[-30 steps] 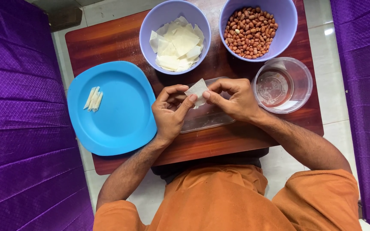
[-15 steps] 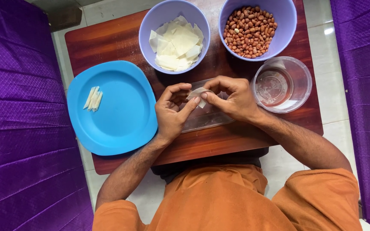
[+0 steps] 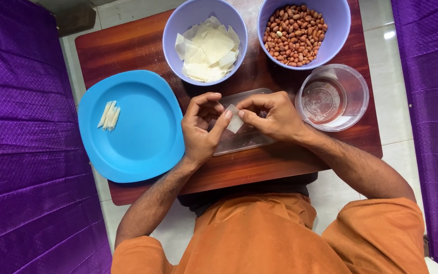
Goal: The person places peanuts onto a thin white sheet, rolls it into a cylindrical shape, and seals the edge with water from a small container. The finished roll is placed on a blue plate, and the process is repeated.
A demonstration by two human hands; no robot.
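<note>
Head view: both hands, left hand (image 3: pixel 202 129) and right hand (image 3: pixel 272 116), still pinch the wrapper (image 3: pixel 235 122), now folded smaller.

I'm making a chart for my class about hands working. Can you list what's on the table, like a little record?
Surface: low reddish-brown wooden table
Left hand: fingers pinch the small pale thin wrapper piece
Right hand: fingers pinch the same piece from the other side
Under the hands: clear flat plastic lid
Left side: blue rounded-square plastic plate bearing a few pale rolled sticks
Top middle: lavender round bowl of pale wrapper sheets
Top right: lavender round bowl of brown peanuts
Right: clear round plastic container, contents unclear
</note>
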